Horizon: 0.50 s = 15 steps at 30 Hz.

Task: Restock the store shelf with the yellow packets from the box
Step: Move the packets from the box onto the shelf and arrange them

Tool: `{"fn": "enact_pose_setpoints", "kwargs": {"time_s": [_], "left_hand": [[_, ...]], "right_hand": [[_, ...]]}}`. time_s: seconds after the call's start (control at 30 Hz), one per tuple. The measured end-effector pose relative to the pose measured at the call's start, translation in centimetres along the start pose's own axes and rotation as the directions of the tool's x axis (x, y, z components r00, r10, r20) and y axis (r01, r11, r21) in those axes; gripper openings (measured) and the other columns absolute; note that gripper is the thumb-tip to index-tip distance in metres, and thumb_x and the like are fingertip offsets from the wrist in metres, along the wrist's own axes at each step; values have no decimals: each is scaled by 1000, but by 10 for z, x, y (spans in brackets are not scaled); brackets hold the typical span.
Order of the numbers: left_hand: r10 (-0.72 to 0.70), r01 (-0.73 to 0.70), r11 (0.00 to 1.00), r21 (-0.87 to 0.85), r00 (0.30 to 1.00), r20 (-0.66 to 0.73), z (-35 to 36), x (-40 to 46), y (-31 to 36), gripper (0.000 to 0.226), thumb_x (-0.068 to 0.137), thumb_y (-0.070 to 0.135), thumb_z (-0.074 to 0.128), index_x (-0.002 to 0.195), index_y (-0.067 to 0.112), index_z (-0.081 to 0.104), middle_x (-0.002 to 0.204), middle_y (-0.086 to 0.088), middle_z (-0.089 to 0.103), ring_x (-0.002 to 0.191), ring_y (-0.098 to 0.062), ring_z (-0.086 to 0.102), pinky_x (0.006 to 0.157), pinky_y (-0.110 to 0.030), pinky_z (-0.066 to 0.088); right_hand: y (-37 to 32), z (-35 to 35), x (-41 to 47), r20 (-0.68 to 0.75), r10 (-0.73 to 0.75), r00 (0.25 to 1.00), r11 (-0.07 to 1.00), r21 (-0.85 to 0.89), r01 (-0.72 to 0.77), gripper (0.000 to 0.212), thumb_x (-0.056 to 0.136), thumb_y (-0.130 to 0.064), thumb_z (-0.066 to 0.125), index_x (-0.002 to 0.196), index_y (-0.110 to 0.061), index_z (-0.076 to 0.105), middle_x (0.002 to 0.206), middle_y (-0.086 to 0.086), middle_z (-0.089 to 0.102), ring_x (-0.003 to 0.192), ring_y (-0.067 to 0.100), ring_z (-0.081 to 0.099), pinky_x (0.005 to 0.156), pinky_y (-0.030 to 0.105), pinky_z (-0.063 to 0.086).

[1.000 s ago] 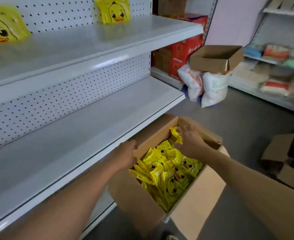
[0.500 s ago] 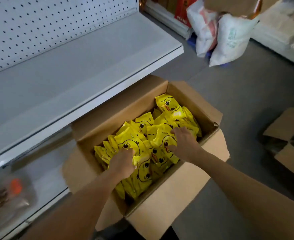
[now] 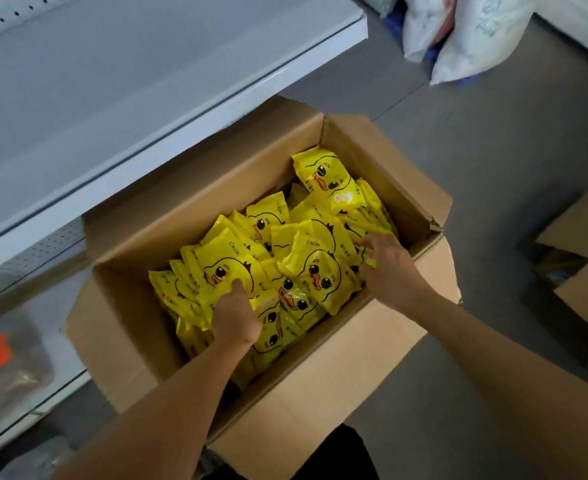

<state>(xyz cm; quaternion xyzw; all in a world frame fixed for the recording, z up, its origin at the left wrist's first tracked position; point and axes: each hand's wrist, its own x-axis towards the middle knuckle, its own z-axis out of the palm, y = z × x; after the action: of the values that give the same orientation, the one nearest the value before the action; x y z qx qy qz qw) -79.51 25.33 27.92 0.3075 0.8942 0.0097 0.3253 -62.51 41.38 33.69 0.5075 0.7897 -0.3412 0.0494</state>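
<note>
The yellow packets (image 3: 316, 271) heaped in the box (image 3: 320, 393) look light, soft and slick, best pinched by an edge seam; the left hand (image 3: 237, 317) grips one, the right hand (image 3: 389, 268) curls round another.

Left hand (image 3: 236, 315) and right hand (image 3: 387, 268) reach down, fingers curled.

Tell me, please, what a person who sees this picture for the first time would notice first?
The eye goes first to the bright yellow packets with a duck face, which fill the open cardboard box on the grey floor. Both hands are inside the box: the left hand grips a packet near the front, and the right hand reaches among the packets at the right side. To the left of the box stands the grey store shelf.
</note>
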Motion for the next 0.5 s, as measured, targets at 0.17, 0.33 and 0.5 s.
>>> {"fn": "enact_pose_setpoints", "kwargs": {"time_s": [0.17,0.33,0.5], "left_hand": [[-27,37,991,-129,997,76,8,-5,-16,17,82,12,68,98,9,63,92,-10,68,92,-30,65,72,-37,54],[-15,18,965,-261,1000,14,-12,-1,-13,29,87,18,63,112,6,57,103,-13,63,101,-33,60,80,-39,48],[15,-61,922,-383,992,-122,-51,13,-21,22,88,15,60,71,9,47,68,-6,52,67,-25,51,58,-34,39]], "right_hand": [[-3,8,7,47,-17,999,1000,-24,18,41,86,0,52,127,-4,45,129,18,44,114,31,48,89,32,40],[-9,20,22,108,-13,994,996,-83,22,41,85,-3,55,123,0,43,123,19,50,112,31,48,90,36,42],[-19,34,40,171,142,975,988,-89,-128,36,89,-13,52,121,-2,40,117,17,53,101,31,52,78,34,42]]}}
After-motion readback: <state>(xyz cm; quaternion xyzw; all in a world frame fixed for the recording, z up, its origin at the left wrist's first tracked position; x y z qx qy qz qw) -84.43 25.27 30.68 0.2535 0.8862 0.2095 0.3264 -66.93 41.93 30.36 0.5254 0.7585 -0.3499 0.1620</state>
